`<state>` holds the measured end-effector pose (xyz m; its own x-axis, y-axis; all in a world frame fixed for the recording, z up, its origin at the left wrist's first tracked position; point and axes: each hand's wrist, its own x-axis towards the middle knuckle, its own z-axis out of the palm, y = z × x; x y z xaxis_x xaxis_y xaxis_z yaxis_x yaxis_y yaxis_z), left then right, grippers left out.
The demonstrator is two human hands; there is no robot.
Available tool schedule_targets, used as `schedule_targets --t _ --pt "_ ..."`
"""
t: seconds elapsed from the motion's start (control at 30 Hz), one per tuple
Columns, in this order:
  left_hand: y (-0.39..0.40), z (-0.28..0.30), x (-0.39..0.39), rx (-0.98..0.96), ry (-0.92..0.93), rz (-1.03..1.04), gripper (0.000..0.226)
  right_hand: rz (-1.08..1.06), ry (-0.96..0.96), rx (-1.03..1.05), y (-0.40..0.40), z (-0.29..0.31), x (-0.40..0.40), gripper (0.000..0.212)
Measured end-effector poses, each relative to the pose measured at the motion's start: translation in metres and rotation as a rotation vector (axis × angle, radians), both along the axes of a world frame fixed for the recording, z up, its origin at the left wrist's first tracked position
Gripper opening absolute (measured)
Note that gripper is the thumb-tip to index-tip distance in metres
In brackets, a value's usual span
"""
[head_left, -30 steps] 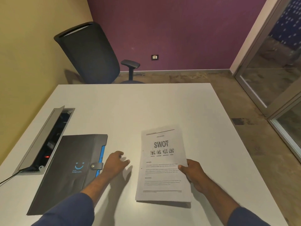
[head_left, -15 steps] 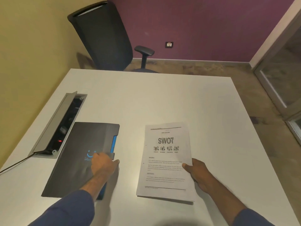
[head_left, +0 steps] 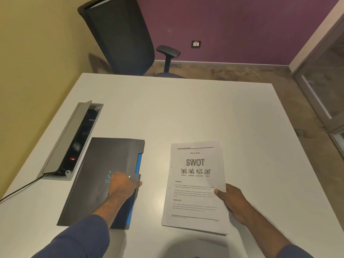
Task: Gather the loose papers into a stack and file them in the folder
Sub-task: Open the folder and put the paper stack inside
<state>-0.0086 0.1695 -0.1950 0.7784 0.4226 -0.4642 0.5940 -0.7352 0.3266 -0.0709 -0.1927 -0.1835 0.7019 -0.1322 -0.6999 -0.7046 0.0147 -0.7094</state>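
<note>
While a grey cable box [head_left: 70,140] sits open at the left edge of the white table [head_left: 186,112], the dark folder [head_left: 104,170] lies closed just right of it, blue edge toward centre. The left hand [head_left: 123,185] rests on the folder's clasp tab, fingers curled around it. Right of centre, well apart from the folder, the papers [head_left: 195,185] form one stack headed "SWOT", pinched at its right edge by the right hand [head_left: 232,202], thumb on top. A black chair [head_left: 121,36] stands at upper centre.
</note>
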Motion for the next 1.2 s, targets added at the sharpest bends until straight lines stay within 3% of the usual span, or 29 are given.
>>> schedule_targets --t 0.43,0.77,0.9,0.97,1.03,1.1,1.13,1.2 --pt "-0.065 0.007 -0.008 -0.012 -0.020 -0.099 0.078 0.040 0.076 -0.257 -0.037 -0.014 0.001 0.028" --pt "-0.101 -0.007 -0.029 -0.119 -0.089 -0.158 0.048 0.044 0.086 -0.420 -0.033 -0.006 0.007 0.027" --pt "-0.105 -0.006 -0.034 -0.170 -0.225 -0.330 0.024 0.058 0.087 -0.492 -0.033 -0.007 0.007 0.026" --pt "-0.106 -0.008 -0.037 -0.138 -0.291 -0.478 0.028 0.054 0.096 -0.552 -0.030 -0.007 0.007 0.032" --pt "-0.107 -0.013 -0.041 -0.078 -0.321 -0.616 0.042 0.057 0.121 -0.665 -0.026 -0.003 0.007 0.050" --pt "-0.104 -0.021 -0.042 -0.037 -0.311 -0.698 0.055 0.132 0.163 -0.924 -0.020 0.005 0.007 0.062" --pt "-0.103 -0.024 -0.042 -0.014 -0.290 -0.723 0.059 0.191 0.135 -1.046 -0.015 0.008 0.007 0.062" --pt "-0.101 -0.026 -0.041 0.043 -0.238 -0.765 0.064 0.284 -0.097 -1.150 0.001 0.012 0.008 0.053"
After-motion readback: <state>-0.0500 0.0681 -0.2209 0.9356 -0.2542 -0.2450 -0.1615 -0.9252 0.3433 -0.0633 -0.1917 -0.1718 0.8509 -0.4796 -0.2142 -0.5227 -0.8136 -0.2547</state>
